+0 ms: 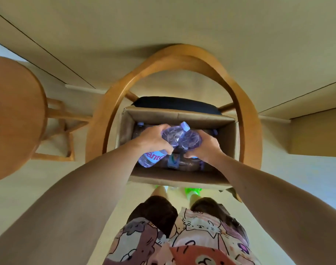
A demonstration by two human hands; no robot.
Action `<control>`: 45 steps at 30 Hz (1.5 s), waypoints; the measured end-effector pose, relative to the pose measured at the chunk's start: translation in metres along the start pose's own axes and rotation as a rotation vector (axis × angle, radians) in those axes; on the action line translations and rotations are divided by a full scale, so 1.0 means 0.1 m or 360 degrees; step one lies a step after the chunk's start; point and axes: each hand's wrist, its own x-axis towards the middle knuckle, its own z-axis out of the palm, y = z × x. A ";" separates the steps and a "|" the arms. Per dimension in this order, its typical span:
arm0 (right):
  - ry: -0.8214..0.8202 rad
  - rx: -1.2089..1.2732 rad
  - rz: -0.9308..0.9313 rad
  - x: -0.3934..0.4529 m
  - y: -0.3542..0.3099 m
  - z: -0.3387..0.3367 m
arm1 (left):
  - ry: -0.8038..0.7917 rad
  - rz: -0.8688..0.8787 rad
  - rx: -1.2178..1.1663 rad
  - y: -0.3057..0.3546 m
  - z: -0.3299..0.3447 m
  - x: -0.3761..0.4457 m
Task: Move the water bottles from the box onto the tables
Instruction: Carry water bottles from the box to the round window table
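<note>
An open cardboard box (174, 115) sits on the dark seat of a wooden chair. Both my hands are over it. My left hand (153, 139) grips a clear purple-tinted water bottle (171, 135) around its middle; its cap points up and right and its white label shows below my fingers. My right hand (203, 148) holds a second bottle (191, 140) that touches the first. Several more bottles (182, 162) lie in the bottom of the box, partly hidden by my hands.
The chair's curved wooden armrest (182, 54) rings the box and its back meets the table edge (163, 20) above. A round wooden stool (16, 115) stands at the left. A second table surface (316, 111) lies at the right. My legs are below the box.
</note>
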 end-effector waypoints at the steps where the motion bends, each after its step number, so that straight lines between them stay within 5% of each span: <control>1: -0.0003 0.0129 -0.0004 -0.04 -0.06 -0.10 | 0.0034 -0.0016 -0.0109 0.08 -0.07 -0.07; 10: -0.0311 0.1340 -0.0287 -0.56 -0.53 -0.98 | 0.0345 0.0220 -0.0798 0.99 -0.71 -0.70; 14: -0.0330 0.1773 -0.0463 -0.79 -0.71 -1.30 | 0.0291 0.0434 -0.0895 1.35 -0.95 -0.93; 24: 0.0224 0.2278 -0.0403 -1.64 -0.83 -1.67 | -0.0005 0.0900 -0.0933 2.21 -1.02 -1.32; 35: 0.1006 0.2597 -0.0539 -3.46 0.31 -1.44 | -0.0517 0.1265 -0.0551 3.12 0.42 -2.13; 45: 0.1811 0.2656 -0.0386 -5.41 1.70 -0.74 | -0.1181 0.1464 -0.0302 3.55 2.67 -3.41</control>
